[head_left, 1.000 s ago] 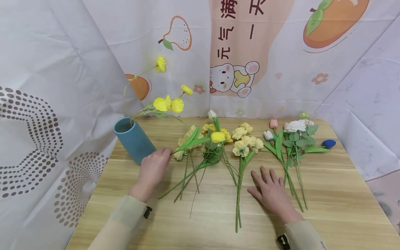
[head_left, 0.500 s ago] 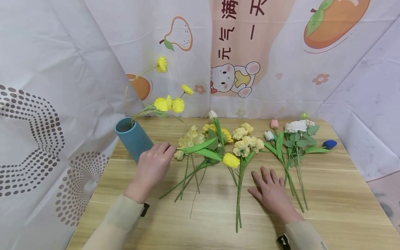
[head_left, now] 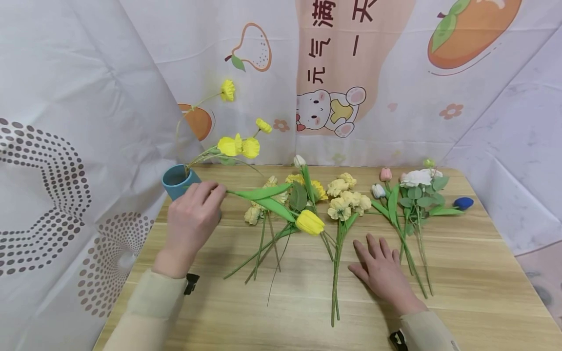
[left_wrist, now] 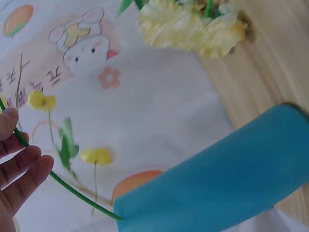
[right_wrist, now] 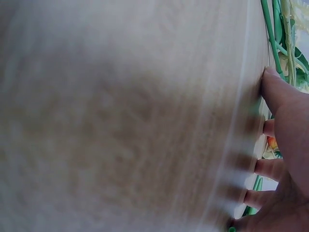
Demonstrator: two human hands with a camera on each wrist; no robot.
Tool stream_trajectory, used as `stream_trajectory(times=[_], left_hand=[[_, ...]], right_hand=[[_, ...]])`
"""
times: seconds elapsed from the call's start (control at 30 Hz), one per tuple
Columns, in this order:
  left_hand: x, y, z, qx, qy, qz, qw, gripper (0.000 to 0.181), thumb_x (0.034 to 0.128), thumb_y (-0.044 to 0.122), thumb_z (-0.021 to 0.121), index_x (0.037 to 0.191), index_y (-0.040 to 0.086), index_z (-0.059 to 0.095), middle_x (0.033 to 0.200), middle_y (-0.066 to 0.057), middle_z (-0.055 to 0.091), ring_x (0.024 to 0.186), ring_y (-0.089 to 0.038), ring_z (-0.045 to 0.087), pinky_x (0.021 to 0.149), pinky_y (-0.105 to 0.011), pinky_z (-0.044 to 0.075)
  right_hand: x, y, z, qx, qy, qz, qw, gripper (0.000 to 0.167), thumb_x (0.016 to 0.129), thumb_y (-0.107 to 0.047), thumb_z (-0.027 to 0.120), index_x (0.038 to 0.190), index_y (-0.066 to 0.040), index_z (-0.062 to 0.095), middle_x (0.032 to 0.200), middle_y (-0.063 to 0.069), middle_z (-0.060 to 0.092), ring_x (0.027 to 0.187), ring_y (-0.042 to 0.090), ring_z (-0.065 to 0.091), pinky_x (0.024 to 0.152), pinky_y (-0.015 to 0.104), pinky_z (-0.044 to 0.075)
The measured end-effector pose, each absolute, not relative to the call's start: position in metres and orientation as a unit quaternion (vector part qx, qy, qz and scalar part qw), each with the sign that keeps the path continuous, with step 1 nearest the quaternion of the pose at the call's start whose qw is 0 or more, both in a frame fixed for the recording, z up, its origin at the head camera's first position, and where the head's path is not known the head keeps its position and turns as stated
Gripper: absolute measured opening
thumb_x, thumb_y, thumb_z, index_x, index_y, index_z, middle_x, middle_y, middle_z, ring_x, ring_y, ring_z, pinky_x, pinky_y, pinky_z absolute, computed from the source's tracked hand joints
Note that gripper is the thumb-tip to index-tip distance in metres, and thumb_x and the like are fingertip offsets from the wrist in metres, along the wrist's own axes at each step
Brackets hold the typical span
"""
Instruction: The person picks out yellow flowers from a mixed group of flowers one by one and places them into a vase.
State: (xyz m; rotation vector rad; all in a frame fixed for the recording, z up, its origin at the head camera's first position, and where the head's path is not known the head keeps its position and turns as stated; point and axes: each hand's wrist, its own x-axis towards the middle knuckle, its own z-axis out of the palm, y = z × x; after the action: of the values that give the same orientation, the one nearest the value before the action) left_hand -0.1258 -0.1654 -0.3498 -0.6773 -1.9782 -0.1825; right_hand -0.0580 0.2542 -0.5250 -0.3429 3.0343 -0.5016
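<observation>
L hand (head_left: 193, 213) is pinching the yellow tulip (head_left: 310, 222) by its stem (left_wrist: 77, 193) nr the blue vase (left_wrist: 227, 179); bloom's pointing away, right of hand + vase, stem end showing at vase mouth (inside or not, can't tell). R hand (head_left: 383, 274) is resting spread on counter (head_left: 272, 324), well right of vase.

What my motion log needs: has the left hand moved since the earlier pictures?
Yes: in the head view, the left hand has moved leftward and upward against the table, toward the vase rim.
</observation>
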Motion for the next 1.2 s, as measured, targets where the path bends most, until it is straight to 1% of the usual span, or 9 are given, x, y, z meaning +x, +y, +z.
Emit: stream_trajectory(times=[0.1, 0.2, 0.37, 0.43, 0.57, 0.77, 0.83, 1.0, 1.2], left_hand=[[-0.127, -0.169, -0.341, -0.280, -0.802, -0.087, 0.521, 0.011, 0.0959, -0.006, 0.062, 0.090, 0.001, 0.069, 0.087, -0.014, 0.068, 0.065, -0.032, 0.062, 0.043, -0.041, 0.048], [-0.130, -0.172, -0.335, -0.277, -0.791, -0.104, 0.536, 0.009, 0.0985, 0.002, 0.065, 0.090, 0.001, 0.069, 0.088, -0.014, 0.069, 0.067, -0.034, 0.063, 0.045, -0.044, 0.050], [-0.136, -0.184, -0.332, -0.257, -0.810, -0.124, 0.513, 0.014, 0.1009, 0.012, 0.065, 0.096, 0.001, 0.072, 0.093, -0.015, 0.071, 0.075, -0.036, 0.067, 0.055, -0.049, 0.056], [-0.139, -0.190, -0.334, -0.247, -0.825, -0.131, 0.492, 0.012, 0.1003, 0.010, 0.066, 0.098, 0.000, 0.073, 0.095, -0.016, 0.071, 0.078, -0.037, 0.068, 0.061, -0.050, 0.057], [-0.146, -0.202, -0.341, -0.226, -0.843, -0.149, 0.465, 0.007, 0.0967, 0.003, 0.068, 0.100, -0.003, 0.072, 0.096, -0.019, 0.070, 0.083, -0.037, 0.069, 0.067, -0.051, 0.058], [-0.153, -0.214, -0.353, -0.175, -0.860, -0.173, 0.448, 0.009, 0.0956, 0.004, 0.069, 0.101, -0.002, 0.072, 0.092, -0.019, 0.069, 0.081, -0.039, 0.065, 0.065, -0.053, 0.054], [-0.155, -0.218, -0.356, -0.160, -0.864, -0.176, 0.444, 0.010, 0.0952, 0.005, 0.070, 0.101, -0.002, 0.072, 0.091, -0.020, 0.069, 0.082, -0.041, 0.063, 0.069, -0.055, 0.053], [-0.159, -0.229, -0.362, -0.142, -0.880, -0.168, 0.421, 0.015, 0.0968, 0.009, 0.069, 0.101, -0.006, 0.070, 0.095, -0.025, 0.070, 0.091, -0.046, 0.061, 0.087, -0.057, 0.050], [-0.161, -0.235, -0.370, -0.119, -0.885, -0.168, 0.417, 0.014, 0.0964, 0.007, 0.069, 0.098, -0.007, 0.070, 0.090, -0.026, 0.070, 0.092, -0.047, 0.059, 0.087, -0.060, 0.047]], right_hand=[[-0.058, 0.254, -0.525, -0.111, 0.980, -0.162, 0.023, 0.068, 0.100, -0.050, 0.061, 0.153, -0.010, 0.046, 0.160, 0.031, 0.029, 0.145, 0.061, 0.020, 0.106, 0.083, 0.017], [-0.058, 0.254, -0.525, -0.111, 0.980, -0.162, 0.024, 0.068, 0.100, -0.050, 0.061, 0.153, -0.010, 0.046, 0.160, 0.031, 0.029, 0.145, 0.061, 0.020, 0.106, 0.083, 0.017], [-0.058, 0.255, -0.524, -0.111, 0.980, -0.165, 0.024, 0.067, 0.100, -0.049, 0.061, 0.153, -0.010, 0.046, 0.160, 0.031, 0.029, 0.145, 0.061, 0.020, 0.105, 0.083, 0.017], [-0.058, 0.255, -0.524, -0.111, 0.980, -0.165, 0.024, 0.068, 0.100, -0.049, 0.061, 0.153, -0.010, 0.046, 0.160, 0.031, 0.029, 0.145, 0.061, 0.020, 0.105, 0.083, 0.018], [-0.057, 0.254, -0.524, -0.111, 0.979, -0.166, 0.028, 0.068, 0.101, -0.050, 0.060, 0.154, -0.010, 0.045, 0.160, 0.031, 0.028, 0.145, 0.061, 0.019, 0.106, 0.083, 0.017], [-0.057, 0.254, -0.524, -0.110, 0.979, -0.168, 0.028, 0.068, 0.101, -0.050, 0.060, 0.154, -0.010, 0.045, 0.160, 0.031, 0.028, 0.145, 0.061, 0.018, 0.106, 0.083, 0.016], [-0.057, 0.254, -0.525, -0.110, 0.980, -0.166, 0.027, 0.067, 0.101, -0.049, 0.060, 0.153, -0.010, 0.046, 0.160, 0.031, 0.028, 0.145, 0.061, 0.019, 0.106, 0.083, 0.017], [-0.057, 0.254, -0.525, -0.110, 0.979, -0.168, 0.025, 0.067, 0.101, -0.049, 0.061, 0.154, -0.010, 0.045, 0.160, 0.031, 0.028, 0.146, 0.061, 0.019, 0.106, 0.083, 0.016], [-0.057, 0.254, -0.525, -0.108, 0.979, -0.171, 0.026, 0.068, 0.101, -0.049, 0.060, 0.154, -0.011, 0.044, 0.161, 0.031, 0.027, 0.146, 0.060, 0.017, 0.107, 0.083, 0.015]])
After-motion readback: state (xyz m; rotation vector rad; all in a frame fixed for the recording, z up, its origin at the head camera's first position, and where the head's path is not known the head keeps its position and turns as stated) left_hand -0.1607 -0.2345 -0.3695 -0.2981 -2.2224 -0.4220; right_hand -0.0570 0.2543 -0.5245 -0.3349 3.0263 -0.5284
